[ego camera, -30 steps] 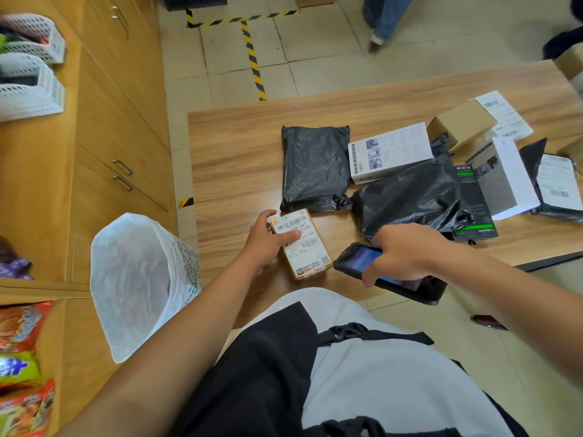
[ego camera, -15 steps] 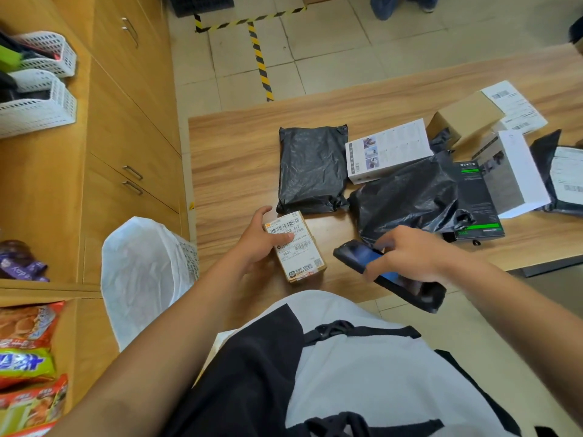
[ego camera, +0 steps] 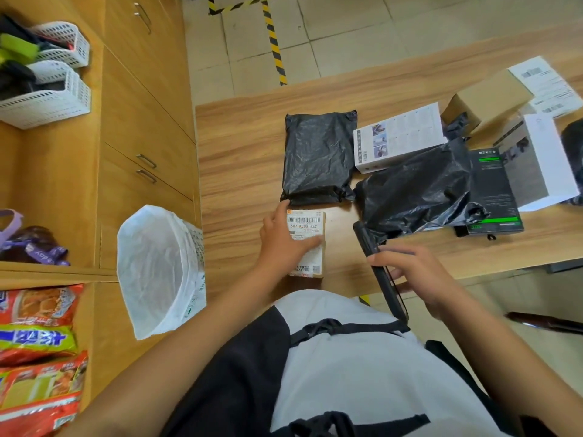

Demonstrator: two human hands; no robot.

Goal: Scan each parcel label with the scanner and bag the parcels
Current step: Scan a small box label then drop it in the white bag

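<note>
Wooden table (ego camera: 239,159), seen from above, strewn with parcels. Left hand (ego camera: 284,244) reaching in from the lower left, palm down on a small brown box (ego camera: 310,222) near the table's front edge, fingers spread across the lower half of its white label (ego camera: 305,227), thumb along the box's left side. Barcode and the print "507-K508 447" clear of the fingers at the label's top; smaller print and a square code below, too small to read. Right hand (ego camera: 413,275) coming in from the lower right, fingers curled around a black scanner (ego camera: 378,266) turned edge-on, its top end up by the box's right side, apart from it, and its lower end past the table's edge. Scanner's screen not visible from this angle.

Just beyond the box, a sealed black bag (ego camera: 318,159), touching or nearly touching the left fingertips. Right of it, a crumpled black bag (ego camera: 419,190) against the scanner's tip. Farther back, a white carton (ego camera: 400,137) with product photos, a dark carton (ego camera: 495,190) with green stripes, a white box (ego camera: 542,159) and a plain brown box (ego camera: 489,96), with loose labels (ego camera: 542,80) beside it, writing unreadable. Left of the table, a bin with a white liner (ego camera: 157,269), well apart from the small box. Snack packets (ego camera: 38,342) with bright print at lower left.
</note>
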